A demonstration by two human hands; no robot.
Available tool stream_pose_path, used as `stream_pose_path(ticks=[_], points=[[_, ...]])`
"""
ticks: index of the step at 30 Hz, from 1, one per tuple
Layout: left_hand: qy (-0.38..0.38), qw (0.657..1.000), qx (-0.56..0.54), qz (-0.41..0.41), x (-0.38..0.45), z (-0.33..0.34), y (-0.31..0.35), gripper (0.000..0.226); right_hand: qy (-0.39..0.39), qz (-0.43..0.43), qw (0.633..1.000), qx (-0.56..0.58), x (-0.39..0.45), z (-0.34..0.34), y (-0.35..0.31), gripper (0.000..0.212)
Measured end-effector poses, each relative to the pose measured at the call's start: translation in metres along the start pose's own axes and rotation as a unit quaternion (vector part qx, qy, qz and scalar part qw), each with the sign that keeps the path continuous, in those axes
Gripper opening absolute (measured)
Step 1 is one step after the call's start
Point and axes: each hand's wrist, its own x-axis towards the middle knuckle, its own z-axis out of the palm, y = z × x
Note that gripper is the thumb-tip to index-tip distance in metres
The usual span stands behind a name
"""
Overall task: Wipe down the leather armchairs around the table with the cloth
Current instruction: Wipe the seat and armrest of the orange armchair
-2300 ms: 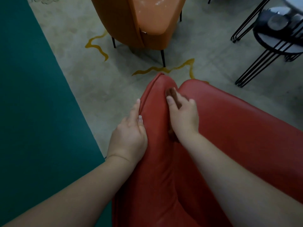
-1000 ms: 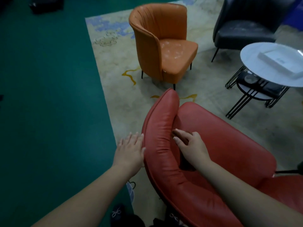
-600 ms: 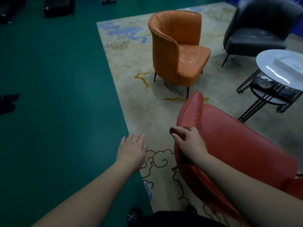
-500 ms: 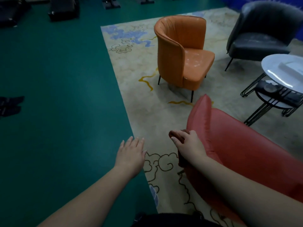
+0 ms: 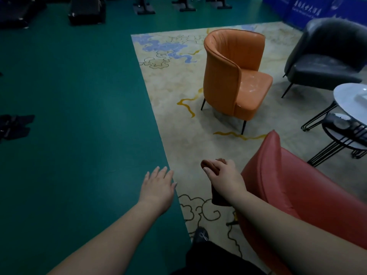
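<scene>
Our right hand (image 5: 225,178) clutches the brown cloth (image 5: 211,165) off the red armchair (image 5: 297,191); our left hand (image 5: 157,186) hangs empty, fingers straight; orange armchair (image 5: 234,76) at one o'clock.

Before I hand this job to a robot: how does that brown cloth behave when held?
Probably floppy: the cloth droops below the right hand that grips it. Likely light, since one hand carries it mid-air. Its folded end sticking out past the fingers suggests some thickness.

Three armchairs: red (image 5: 297,187), orange (image 5: 234,76), black (image 5: 327,56). One table (image 5: 345,100). One cloth (image 5: 213,167). Two hands (image 5: 156,187) (image 5: 226,179).
</scene>
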Motion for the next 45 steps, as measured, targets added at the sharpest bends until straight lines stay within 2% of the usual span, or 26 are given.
stream_pose_path(ticks=[11, 16, 23, 29, 36, 45], points=[[-0.048, 0.998, 0.041, 0.03, 0.131, -0.021, -0.013, 0.054, -0.038, 0.045, 0.998, -0.009, 0.141, 0.019, -0.003, 0.045], [-0.041, 0.997, 0.044, 0.038, 0.194, -0.045, -0.012, 0.055, -0.045, 0.043, 0.998, -0.011, 0.199, 0.012, -0.013, 0.046], [-0.045, 0.993, 0.067, 0.091, 0.283, -0.068, -0.01, 0.055, -0.018, 0.072, 0.997, 0.0, 0.258, 0.008, -0.015, 0.047], [-0.037, 0.979, 0.083, 0.185, 0.388, -0.089, -0.006, 0.055, 0.056, 0.137, 0.988, 0.043, 0.321, -0.002, -0.015, 0.044], [-0.04, 0.946, 0.133, 0.294, 0.497, -0.115, 0.003, 0.056, 0.147, 0.235, 0.959, 0.058, 0.369, -0.018, -0.016, 0.044], [-0.086, 0.905, 0.145, 0.39, 0.574, -0.115, 0.074, 0.055, 0.216, 0.316, 0.921, 0.078, 0.397, -0.048, 0.01, 0.043]])
